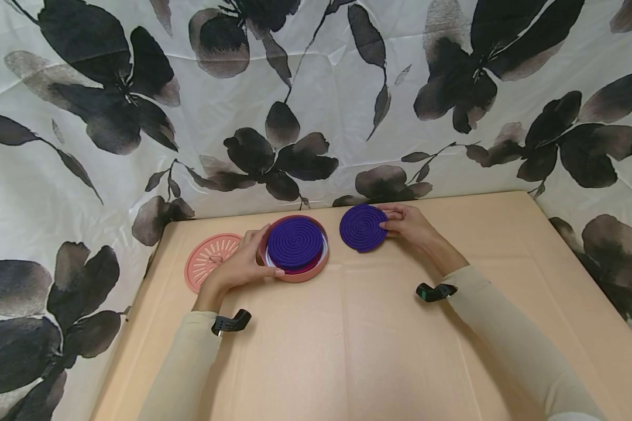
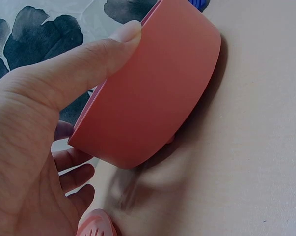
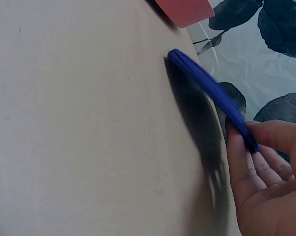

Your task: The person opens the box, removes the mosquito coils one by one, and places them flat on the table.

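My left hand [image 1: 246,261] grips the side of a round salmon-pink container [image 2: 157,83], thumb at its rim and fingers around the far side. Inside it lies a dark blue spiral coaster [image 1: 295,241], on top of magenta and white pieces that show only at their edges. To the right, my right hand [image 1: 409,225] pinches a second blue spiral coaster [image 1: 362,228] by its right edge, between thumb and fingers. In the right wrist view this coaster [image 3: 206,83] is seen edge-on, tilted, its far edge close over the table and its shadow beside it.
A pink slotted lid [image 1: 205,260] lies on the table left of the container, partly behind my left hand. The light wooden table [image 1: 358,339] ends just behind the container. Beyond it hangs a white cloth [image 1: 347,105] with dark flowers.
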Demonstrator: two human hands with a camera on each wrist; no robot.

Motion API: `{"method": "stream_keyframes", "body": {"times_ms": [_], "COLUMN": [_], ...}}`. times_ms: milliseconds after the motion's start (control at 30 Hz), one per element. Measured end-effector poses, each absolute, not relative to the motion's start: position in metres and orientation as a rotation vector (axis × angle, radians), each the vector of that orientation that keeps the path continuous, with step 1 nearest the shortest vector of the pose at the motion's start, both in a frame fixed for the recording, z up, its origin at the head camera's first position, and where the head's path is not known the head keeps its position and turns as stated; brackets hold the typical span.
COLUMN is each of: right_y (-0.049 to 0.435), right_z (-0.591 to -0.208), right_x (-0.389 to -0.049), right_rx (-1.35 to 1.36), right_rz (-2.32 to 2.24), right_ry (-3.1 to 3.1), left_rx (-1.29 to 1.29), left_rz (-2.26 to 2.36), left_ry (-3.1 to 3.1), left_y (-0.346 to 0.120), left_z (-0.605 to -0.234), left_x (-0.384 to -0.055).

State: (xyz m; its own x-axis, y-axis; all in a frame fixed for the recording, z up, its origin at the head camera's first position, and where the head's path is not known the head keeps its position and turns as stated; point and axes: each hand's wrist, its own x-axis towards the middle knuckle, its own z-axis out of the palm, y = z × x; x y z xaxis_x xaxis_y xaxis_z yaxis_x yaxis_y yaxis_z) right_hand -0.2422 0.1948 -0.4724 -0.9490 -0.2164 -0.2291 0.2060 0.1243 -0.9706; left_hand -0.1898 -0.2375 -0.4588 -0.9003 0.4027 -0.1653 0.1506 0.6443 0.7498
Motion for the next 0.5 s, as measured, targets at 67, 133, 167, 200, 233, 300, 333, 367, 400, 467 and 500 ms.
{"method": "stream_keyframes", "body": {"times_ms": [67, 133, 167, 200, 233, 300, 333, 367, 400, 467, 500], "right_y": [0.1955, 0.1966, 0.1975, 0.1984, 0.1994, 0.2012, 0.202, 0.2027, 0.2031, 0.2039, 0.2042], "right_z": [-0.4725, -0.4721, -0.4718, -0.4716, -0.4711, -0.4707, -0.4707, -0.4707, -0.4706, -0.4711, -0.4713], "right_x": [-0.244, -0.2454, -0.246, -0.2465, -0.247, -0.2481, -0.2487, -0.2491, -0.2495, -0.2503, -0.2505], "right_rx": [-0.013, -0.016, -0.023, -0.037, -0.046, -0.067, -0.079, -0.087, -0.092, -0.111, -0.122], "right_rz": [-1.879, -1.87, -1.862, -1.851, -1.841, -1.824, -1.817, -1.813, -1.812, -1.814, -1.815], "right_ry": [2.093, 2.086, 2.085, 2.088, 2.091, 2.096, 2.1, 2.104, 2.106, 2.104, 2.105], "left_rx": [0.444, 0.438, 0.438, 0.438, 0.436, 0.424, 0.42, 0.422, 0.417, 0.407, 0.404], "left_rz": [1.123, 1.129, 1.132, 1.131, 1.132, 1.136, 1.139, 1.14, 1.145, 1.156, 1.161], "left_ry": [2.55, 2.549, 2.548, 2.549, 2.547, 2.545, 2.543, 2.541, 2.538, 2.532, 2.529], "left_y": [-0.2374, -0.2371, -0.237, -0.2368, -0.2367, -0.2362, -0.236, -0.2359, -0.2356, -0.235, -0.2348], "left_z": [-0.4594, -0.4596, -0.4596, -0.4595, -0.4596, -0.4595, -0.4593, -0.4592, -0.4591, -0.459, -0.4588], "left_x": [-0.1902, -0.1906, -0.1907, -0.1909, -0.1912, -0.1917, -0.1918, -0.1918, -0.1919, -0.1918, -0.1918]}}
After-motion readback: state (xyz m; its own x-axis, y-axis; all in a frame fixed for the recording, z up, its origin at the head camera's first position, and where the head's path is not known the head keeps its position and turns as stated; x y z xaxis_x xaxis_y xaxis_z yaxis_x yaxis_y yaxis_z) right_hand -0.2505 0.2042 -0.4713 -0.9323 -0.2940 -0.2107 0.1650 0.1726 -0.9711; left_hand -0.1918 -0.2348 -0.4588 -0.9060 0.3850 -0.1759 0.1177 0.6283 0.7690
